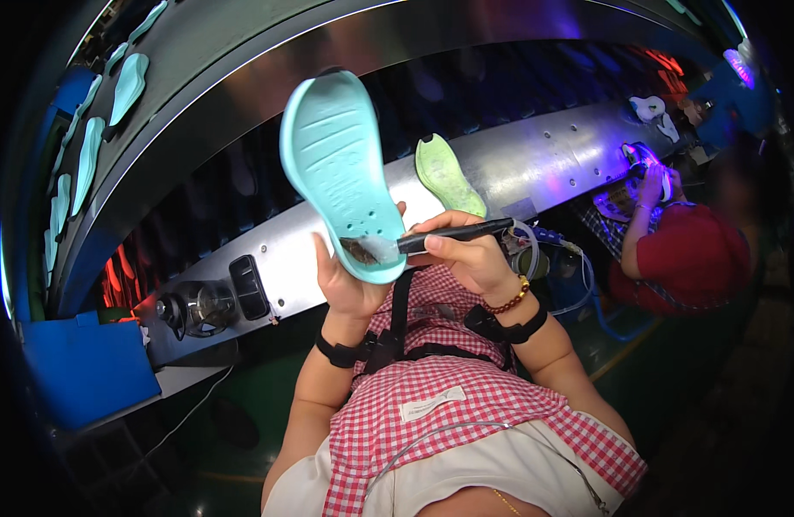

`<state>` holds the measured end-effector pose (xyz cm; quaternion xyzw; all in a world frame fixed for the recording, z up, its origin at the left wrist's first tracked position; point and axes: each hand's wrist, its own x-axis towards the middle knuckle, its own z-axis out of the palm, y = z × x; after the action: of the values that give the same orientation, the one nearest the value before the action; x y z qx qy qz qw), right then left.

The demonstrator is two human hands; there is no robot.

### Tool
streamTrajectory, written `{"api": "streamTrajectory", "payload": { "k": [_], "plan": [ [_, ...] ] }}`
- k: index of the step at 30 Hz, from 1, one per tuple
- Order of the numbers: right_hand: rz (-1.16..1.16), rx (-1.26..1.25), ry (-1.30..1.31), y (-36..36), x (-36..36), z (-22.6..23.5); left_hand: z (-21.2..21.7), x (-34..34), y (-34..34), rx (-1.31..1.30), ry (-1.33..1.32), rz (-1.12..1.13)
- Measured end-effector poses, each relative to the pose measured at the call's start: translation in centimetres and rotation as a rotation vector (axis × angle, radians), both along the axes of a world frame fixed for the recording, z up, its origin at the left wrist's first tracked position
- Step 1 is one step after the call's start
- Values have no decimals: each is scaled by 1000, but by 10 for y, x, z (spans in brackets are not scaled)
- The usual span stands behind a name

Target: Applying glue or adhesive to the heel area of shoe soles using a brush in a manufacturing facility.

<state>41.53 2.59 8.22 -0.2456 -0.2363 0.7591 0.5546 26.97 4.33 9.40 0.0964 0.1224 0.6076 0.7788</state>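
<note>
My left hand (352,283) grips a turquoise shoe sole (337,146) by its heel end, fingers behind it and thumb at the edge. The sole is tilted up, its inner face with grooves and small holes toward me. My right hand (470,258) is closed round a black-handled brush (456,234), with a clear tube running from the handle's back end. Its dark bristles (360,250) are on the heel part of the sole, where the surface looks wet. Past my right hand, a light green sole (446,172) with a black tip lies on the metal ledge.
The metal ledge (535,164) runs along a conveyor carrying more turquoise soles (128,89). A black tray (250,287) and a glass jar (209,308) stand at the left, near a blue box (88,366). Clear tubing (589,280) hangs at right. A co-worker in red (694,250) handles a shoe.
</note>
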Motion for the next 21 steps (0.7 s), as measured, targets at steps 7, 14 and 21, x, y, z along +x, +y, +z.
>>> {"api": "streamTrajectory", "payload": {
  "k": [7, 14, 21],
  "plan": [
    [139, 344, -776, 1, 16, 30, -27, -31, 10, -141, 304, -136],
    [249, 762, -761, 11, 33, 49, -12, -50, 10, -108, 382, -581],
    [482, 865, -712, 17, 41, 52, -6, -64, 7, -151, 667, -763]
  ]
}}
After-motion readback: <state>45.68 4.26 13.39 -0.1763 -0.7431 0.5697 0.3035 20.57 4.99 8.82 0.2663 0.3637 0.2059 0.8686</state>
